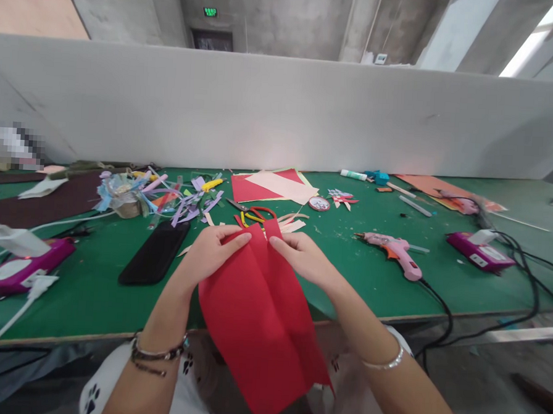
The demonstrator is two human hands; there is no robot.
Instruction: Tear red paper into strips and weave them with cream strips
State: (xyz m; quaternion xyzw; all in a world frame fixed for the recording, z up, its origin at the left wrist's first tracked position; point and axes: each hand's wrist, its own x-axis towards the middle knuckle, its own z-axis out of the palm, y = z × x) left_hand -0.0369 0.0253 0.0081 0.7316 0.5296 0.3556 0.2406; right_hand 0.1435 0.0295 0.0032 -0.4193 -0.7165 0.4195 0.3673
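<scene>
Head view, centre: my left hand [213,254] and right hand [304,258] pinch red paper [256,320], nearly closed; I'd tension it evenly.

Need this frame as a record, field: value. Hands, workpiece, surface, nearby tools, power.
left hand: pinching red paper near its top end
right hand: pinching the red paper too, close beside the left hand
workpiece: red paper, hanging past the near table edge; one sheet or more, cannot tell
surface: green table
beyond hands: scissors, partly hidden
left side: black phone, lying flat
right side: pink glue gun, nozzle pointing left
power: purple power strip at far right
</scene>
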